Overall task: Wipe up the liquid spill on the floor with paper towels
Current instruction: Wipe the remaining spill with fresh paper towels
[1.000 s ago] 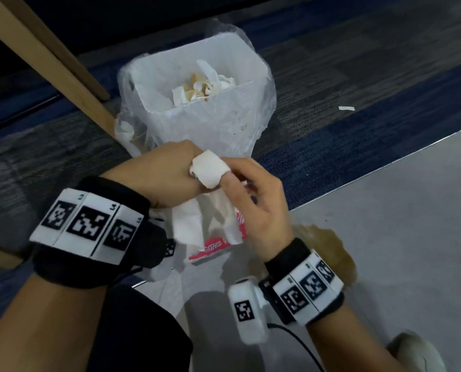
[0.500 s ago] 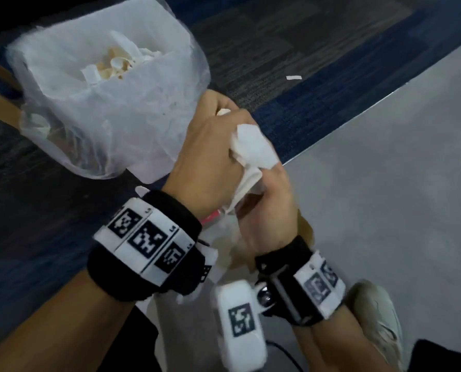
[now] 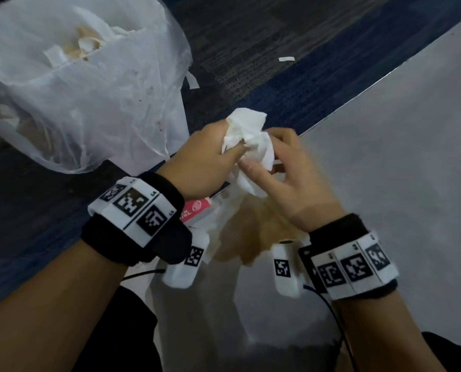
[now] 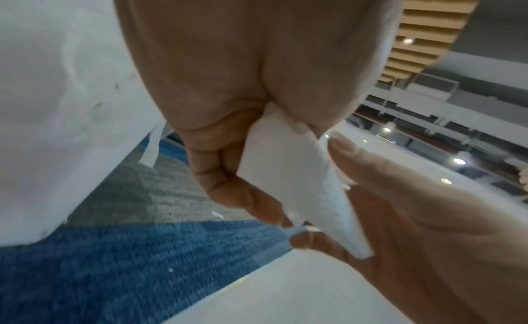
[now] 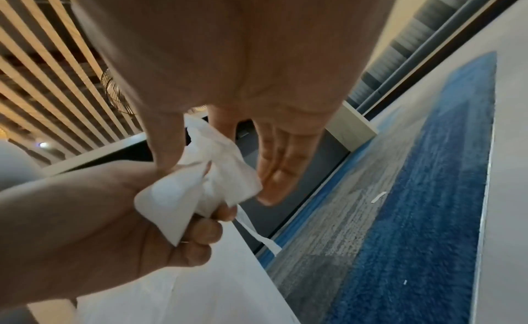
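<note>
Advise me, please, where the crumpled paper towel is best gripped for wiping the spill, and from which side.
I would grip the bunched middle of the paper towel, where the left hand clenches it; its loose corners and hanging tail are floppy. Come from the right, where the right hand lightly pinches the tail.

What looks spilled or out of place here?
A brown puddle lies unwiped on the grey floor below the paper towel held in the left hand and right hand. A white paper scrap lies loose on the carpet.
</note>
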`<state>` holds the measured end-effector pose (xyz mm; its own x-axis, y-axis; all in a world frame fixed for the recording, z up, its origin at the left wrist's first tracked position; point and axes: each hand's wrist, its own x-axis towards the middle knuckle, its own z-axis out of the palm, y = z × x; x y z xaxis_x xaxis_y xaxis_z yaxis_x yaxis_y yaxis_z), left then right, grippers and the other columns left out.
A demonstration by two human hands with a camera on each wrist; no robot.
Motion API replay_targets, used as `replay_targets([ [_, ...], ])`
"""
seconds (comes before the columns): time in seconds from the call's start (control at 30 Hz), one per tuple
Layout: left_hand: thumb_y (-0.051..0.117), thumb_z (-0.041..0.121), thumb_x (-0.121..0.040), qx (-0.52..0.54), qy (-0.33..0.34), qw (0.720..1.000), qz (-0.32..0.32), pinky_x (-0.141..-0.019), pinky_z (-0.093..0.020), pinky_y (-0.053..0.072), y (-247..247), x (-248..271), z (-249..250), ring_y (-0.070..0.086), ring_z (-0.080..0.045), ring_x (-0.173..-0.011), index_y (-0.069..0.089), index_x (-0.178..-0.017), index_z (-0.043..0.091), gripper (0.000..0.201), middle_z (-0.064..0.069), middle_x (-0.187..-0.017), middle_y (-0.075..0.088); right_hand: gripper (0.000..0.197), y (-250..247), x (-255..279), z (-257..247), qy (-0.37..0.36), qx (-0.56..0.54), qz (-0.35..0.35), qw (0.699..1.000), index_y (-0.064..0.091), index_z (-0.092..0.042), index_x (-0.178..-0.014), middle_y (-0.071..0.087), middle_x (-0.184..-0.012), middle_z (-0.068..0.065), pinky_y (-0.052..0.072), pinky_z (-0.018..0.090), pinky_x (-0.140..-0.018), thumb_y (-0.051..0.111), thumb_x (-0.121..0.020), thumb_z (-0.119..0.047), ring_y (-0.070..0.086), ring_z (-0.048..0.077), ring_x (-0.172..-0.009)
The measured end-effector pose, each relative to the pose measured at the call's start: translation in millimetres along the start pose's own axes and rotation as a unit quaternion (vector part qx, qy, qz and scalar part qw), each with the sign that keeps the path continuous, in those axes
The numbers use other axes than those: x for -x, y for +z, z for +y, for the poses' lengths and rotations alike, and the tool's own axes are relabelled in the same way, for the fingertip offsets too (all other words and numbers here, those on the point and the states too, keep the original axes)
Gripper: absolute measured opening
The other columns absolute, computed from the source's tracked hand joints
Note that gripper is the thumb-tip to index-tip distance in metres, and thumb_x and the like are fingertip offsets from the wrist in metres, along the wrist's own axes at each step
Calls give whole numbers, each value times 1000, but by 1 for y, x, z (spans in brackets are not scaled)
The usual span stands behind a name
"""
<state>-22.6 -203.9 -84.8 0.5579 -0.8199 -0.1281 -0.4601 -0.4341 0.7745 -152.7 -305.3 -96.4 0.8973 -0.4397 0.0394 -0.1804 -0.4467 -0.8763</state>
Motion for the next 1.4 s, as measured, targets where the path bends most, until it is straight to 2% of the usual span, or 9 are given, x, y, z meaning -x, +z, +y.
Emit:
replay_targets([
  [0.17,45,29,-96,100,-60,992,-43,-83,-42,51,5,-5,0,67,-27,-87,67,-100,1,35,-19,-100,70,73,-5,6,13,-87,-5,-7,996,45,-18,-140,56,-106,-1,54,30,-84,77,-75,-7,60,16,-95],
  [0.37,46,27,-96,114,-123,983,-80,-75,-36,48,11,-5,-3,55,-16,-85,43,-113,12,23,-3,-96,57,50,10,4,19,-54,-54,32,997,66,-11,-117,63,-86,1,57,24,-68,83,-70,-6,62,11,-68],
  [0.5,47,21,-82,249,-160,947,-121,-94,-53,45,11,-2,-1,55,-28,-98,44,-116,18,34,-16,-110,57,33,19,1,23,66,-173,99,978,70,-14,-98,62,-69,1,50,14,-59,79,-71,3,60,4,-54],
  [0.67,43,9,-84,271,-81,938,-198,-83,-45,48,6,-1,-7,60,-37,-101,44,-137,12,53,-20,-123,60,29,9,3,34,94,-252,142,953,69,-10,-97,71,-72,3,57,25,-65,75,-74,7,69,13,-64],
  [0.77,52,8,-94,196,-22,969,-146,-69,-30,52,4,-4,-10,64,-28,-88,51,-128,6,35,-17,-112,64,50,7,8,31,45,-266,74,960,65,-12,-112,71,-92,8,54,23,-71,80,-68,6,68,14,-75],
  [0.97,56,10,-93,122,15,982,-143,-68,-50,56,1,1,-11,66,-27,-69,59,-110,2,19,-25,-93,66,29,5,3,37,26,-170,105,979,69,-22,-96,59,-108,5,50,20,-70,75,-74,-4,61,12,-79],
  [1.1,56,5,-92,125,40,982,-139,-67,-34,58,1,2,-8,65,-17,-74,61,-110,3,19,-16,-97,66,39,6,4,34,57,-250,75,964,65,-7,-112,71,-101,7,57,34,-82,74,-75,5,70,20,-88],
  [1.27,63,18,-85,86,20,995,-41,-59,-45,59,5,3,-13,72,-20,-63,55,-102,14,20,-3,-80,71,28,7,7,30,31,-256,76,963,68,-6,-107,73,-98,10,55,38,-84,73,-79,-3,70,23,-92],
  [1.4,67,20,-83,-2,53,998,38,-54,-34,56,8,3,-9,67,-7,-54,54,-98,13,20,0,-75,69,29,8,8,25,22,-284,42,958,67,-8,-111,73,-101,5,56,41,-87,68,-83,-17,70,22,-96],
])
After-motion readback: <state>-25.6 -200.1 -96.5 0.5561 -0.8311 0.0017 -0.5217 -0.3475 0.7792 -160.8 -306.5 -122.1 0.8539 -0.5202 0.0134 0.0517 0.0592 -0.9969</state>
